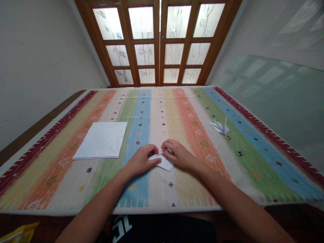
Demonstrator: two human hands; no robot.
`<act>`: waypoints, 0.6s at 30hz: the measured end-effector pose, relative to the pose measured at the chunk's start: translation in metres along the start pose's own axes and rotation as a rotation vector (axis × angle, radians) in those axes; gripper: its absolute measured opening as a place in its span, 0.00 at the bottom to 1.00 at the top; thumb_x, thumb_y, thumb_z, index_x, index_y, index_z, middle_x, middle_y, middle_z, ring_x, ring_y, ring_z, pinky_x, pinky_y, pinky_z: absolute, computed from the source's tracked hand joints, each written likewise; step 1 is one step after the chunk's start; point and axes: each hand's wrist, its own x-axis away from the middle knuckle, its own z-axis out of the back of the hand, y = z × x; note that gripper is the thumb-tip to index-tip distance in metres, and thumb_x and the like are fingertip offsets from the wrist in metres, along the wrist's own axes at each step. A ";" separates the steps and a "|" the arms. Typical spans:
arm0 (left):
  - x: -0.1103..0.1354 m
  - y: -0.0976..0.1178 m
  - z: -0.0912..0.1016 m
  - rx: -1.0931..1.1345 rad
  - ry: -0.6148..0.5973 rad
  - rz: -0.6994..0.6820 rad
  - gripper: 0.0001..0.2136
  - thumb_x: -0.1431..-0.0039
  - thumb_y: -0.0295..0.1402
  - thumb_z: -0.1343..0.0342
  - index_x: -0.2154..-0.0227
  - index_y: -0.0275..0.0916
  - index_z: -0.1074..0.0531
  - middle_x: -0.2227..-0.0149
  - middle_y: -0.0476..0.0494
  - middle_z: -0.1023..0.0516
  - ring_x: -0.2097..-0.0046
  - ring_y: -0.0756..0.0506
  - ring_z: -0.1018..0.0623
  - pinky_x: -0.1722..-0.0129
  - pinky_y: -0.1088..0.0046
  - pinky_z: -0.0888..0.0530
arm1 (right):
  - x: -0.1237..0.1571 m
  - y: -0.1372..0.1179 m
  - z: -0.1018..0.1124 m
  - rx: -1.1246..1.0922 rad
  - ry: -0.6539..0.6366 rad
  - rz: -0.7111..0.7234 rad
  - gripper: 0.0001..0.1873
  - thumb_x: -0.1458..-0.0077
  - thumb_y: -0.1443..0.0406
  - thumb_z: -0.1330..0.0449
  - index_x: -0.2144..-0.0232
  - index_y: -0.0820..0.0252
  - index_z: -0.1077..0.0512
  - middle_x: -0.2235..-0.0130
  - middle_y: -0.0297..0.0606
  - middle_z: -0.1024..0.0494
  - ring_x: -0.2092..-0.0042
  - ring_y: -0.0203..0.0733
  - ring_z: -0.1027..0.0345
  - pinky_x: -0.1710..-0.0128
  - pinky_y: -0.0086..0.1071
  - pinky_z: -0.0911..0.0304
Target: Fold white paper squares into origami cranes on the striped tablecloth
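Clearly, the small folded paper (165, 164) is what most could go wrong: it lies midway between the table's side edges, nearer the near edge than the far one, with its layers gathered under the fingertips. The left hand (145, 158) has thumb and fingers brought nearly together on its left side, the thumb lying flat on top; the right hand (178, 153) has its thumb and curled fingers drawn in on the upper right part, though the exact grip beneath is hidden. If one hand pulled harder than the other, the layers could slip and a crease set off line; too sharp a tug at a corner might tear it. The soft cloth (197, 185) could add to this, since it may give under pressure and leave a crease blunt. A careless left forearm could also nudge the stack (103, 140) of white sheets towards the left edge; the folded bird (220, 127), towards the right edge, seems safe enough from the hands. The cloth covers most of the table, striped in orange, green, blue, cream and yellow, with dark red bands along the side edges; brown wood (63, 104) shows at the far left corner. Beyond the far edge stand wood-framed doors (159, 67) with pale, plant-patterned panes, between plain walls, and a greenish panel (273, 101) is on the right.
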 end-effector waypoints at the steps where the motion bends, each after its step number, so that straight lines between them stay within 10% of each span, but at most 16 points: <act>1: 0.000 0.000 0.000 0.002 -0.006 0.004 0.06 0.40 0.34 0.36 0.62 0.39 0.25 0.64 0.46 0.21 0.64 0.45 0.26 0.60 0.68 0.31 | 0.000 0.000 0.001 -0.034 -0.010 -0.007 0.02 0.33 0.67 0.39 0.61 0.58 0.26 0.58 0.41 0.21 0.56 0.44 0.29 0.53 0.37 0.37; 18: 0.001 -0.002 0.000 0.038 0.010 0.007 0.02 0.43 0.29 0.37 0.67 0.40 0.23 0.67 0.48 0.21 0.65 0.46 0.26 0.63 0.70 0.33 | 0.006 -0.007 0.015 -0.094 -0.119 -0.051 0.03 0.40 0.68 0.36 0.66 0.56 0.24 0.66 0.34 0.23 0.65 0.40 0.32 0.64 0.32 0.39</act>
